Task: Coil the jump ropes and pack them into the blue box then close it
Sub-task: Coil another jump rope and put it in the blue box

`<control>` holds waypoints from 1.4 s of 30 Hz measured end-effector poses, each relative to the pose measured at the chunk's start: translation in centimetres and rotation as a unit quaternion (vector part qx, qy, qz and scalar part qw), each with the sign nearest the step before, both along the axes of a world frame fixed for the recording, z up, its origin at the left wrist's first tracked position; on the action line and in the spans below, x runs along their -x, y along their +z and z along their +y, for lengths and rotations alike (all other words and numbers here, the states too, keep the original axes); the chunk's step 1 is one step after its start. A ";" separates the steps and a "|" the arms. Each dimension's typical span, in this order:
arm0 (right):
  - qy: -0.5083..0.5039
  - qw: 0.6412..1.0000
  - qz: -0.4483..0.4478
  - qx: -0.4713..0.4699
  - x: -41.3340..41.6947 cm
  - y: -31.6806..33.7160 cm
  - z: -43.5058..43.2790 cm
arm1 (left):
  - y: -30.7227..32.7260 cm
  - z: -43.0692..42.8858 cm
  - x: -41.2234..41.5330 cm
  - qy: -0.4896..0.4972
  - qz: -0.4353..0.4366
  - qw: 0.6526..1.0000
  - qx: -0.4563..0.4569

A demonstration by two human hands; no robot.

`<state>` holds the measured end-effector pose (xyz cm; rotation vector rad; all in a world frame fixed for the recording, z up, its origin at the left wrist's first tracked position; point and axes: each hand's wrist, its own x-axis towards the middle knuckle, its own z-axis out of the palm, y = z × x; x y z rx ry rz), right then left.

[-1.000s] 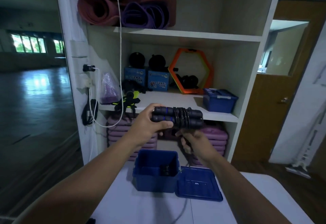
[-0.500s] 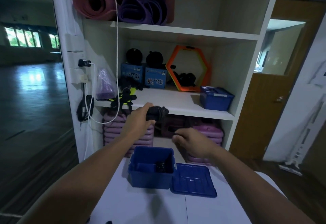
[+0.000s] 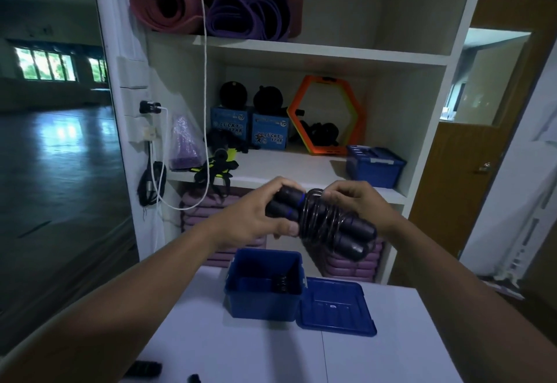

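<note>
A dim hall with a glossy dark floor [image 3: 60,171] fills the left, seen beside a white shelf unit [image 3: 301,51] that holds rolled mats [image 3: 211,11] on top, an orange hexagon frame [image 3: 327,114] and a closed blue bin [image 3: 373,165] on the middle board, and purple pads [image 3: 205,210] stacked below. A wooden door [image 3: 470,177] stands at the right. In front lies a white counter [image 3: 271,352].

The left hand [image 3: 259,217] is clamped around one end of a black jump rope [image 3: 319,220] — its two handles lie side by side with the cord wound around their middle. The right hand [image 3: 358,201] pinches the cord wraps from above, so both hands are close together on the same bundle. The bundle is held in the air, above and slightly right of the open blue box [image 3: 262,301], which stands at the counter's far edge and shows a dark coil inside. Its lid [image 3: 334,307] lies flat just to the right, touching the box.

Bare counter spreads in front of the box and lid; small dark items [image 3: 144,369] sit at the near left edge, too cut off to identify.
</note>
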<state>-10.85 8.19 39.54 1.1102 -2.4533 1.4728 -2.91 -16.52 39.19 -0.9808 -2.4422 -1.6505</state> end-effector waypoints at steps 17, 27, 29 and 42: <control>-0.044 0.988 -0.011 -0.147 -2.2 -6.5 -4.6 | -1.8 -1.1 6.7 0.441 0.168 0.875 0.107; -0.129 0.915 0.258 -0.283 -0.3 -0.6 -3.5 | -2.5 -2.5 5.3 0.152 0.018 0.950 0.271; -0.121 0.934 0.229 -0.247 0.1 0.1 -3.5 | -1.5 -2.2 4.2 0.074 -0.034 0.965 0.250; -0.064 0.976 -0.192 0.084 -0.4 -3.2 -5.9 | -0.8 -2.8 2.7 0.079 -0.099 0.992 0.018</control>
